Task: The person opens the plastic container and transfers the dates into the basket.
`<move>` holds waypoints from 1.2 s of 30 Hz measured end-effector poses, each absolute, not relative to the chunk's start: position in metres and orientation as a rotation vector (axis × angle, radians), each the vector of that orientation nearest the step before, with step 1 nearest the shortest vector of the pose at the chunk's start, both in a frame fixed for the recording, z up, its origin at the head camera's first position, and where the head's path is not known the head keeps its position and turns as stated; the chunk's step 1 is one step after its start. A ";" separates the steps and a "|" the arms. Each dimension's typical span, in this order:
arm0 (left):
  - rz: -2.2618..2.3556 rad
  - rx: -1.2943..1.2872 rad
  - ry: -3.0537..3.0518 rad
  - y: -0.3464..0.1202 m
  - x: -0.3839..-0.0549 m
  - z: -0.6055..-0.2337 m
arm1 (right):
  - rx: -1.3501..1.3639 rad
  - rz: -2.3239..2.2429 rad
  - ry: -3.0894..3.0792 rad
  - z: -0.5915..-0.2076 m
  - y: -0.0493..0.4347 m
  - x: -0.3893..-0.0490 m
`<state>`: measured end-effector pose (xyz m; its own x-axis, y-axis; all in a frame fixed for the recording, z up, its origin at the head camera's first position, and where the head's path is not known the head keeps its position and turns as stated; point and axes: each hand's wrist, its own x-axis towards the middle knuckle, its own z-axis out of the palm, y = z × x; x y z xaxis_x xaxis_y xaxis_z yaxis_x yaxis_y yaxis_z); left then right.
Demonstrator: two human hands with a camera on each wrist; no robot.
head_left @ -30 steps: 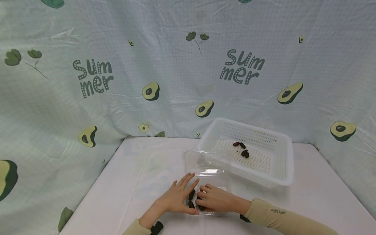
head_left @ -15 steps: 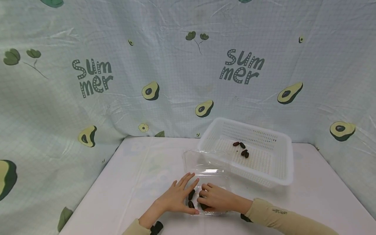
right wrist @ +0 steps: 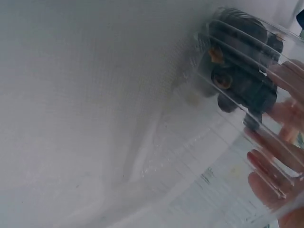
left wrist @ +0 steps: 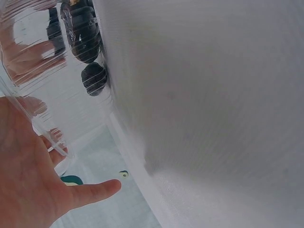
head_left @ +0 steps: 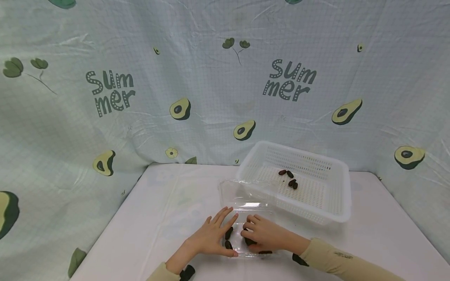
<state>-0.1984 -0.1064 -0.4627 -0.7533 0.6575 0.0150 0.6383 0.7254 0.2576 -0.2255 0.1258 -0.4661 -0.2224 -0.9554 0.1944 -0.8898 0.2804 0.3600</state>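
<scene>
While the two hands stay apart, we see both of them at a clear plastic box (head_left: 237,237). The left hand (head_left: 210,238) lies along the box's left edge, its fingers straight and spread, the thumb stretched towards the near left corner; it grips nothing. The right hand (head_left: 265,236) reaches in over the right part of the box with its fingers curled round a dark fruit (head_left: 250,241), which they partly hide.

Inside the box, we find two more dark fruits (head_left: 229,239) one behind the other along the left edge, the nearer one close to the near left corner. Another piece (head_left: 265,252) lies by the near edge, just beside the right hand. Through the plastic, the right wrist view shows several dark shapes bunched together, too blurred for us to count.

The lid (head_left: 246,193) is folded back from the box's far edge, towards a white slotted basket (head_left: 316,212); whether the two touch, we cannot tell. The basket sits near the far right corner of the table (head_left: 165,203), and we make out a few dark fruits lying in two small groups on its floor.

Beyond the table's far edge hangs a pale cloth (head_left: 211,78) printed with avocados and the word "summer".
</scene>
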 end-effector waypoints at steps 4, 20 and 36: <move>0.387 1.068 2.839 -0.107 -0.198 -0.461 | 1.633 -0.222 -2.227 -0.461 0.132 -0.226; 0.374 1.061 2.840 -0.106 -0.198 -0.462 | 1.480 -0.003 -2.130 -0.434 0.169 -0.221; 0.365 1.044 2.829 -0.105 -0.197 -0.461 | 1.327 0.044 -2.039 -0.389 0.220 -0.224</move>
<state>-0.1970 -0.1048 -0.4606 -0.7590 0.6509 -0.0146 0.6259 0.7356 0.2591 -0.2235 0.2196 -0.3892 -0.2358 -0.7921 0.5629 -0.8158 0.4761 0.3283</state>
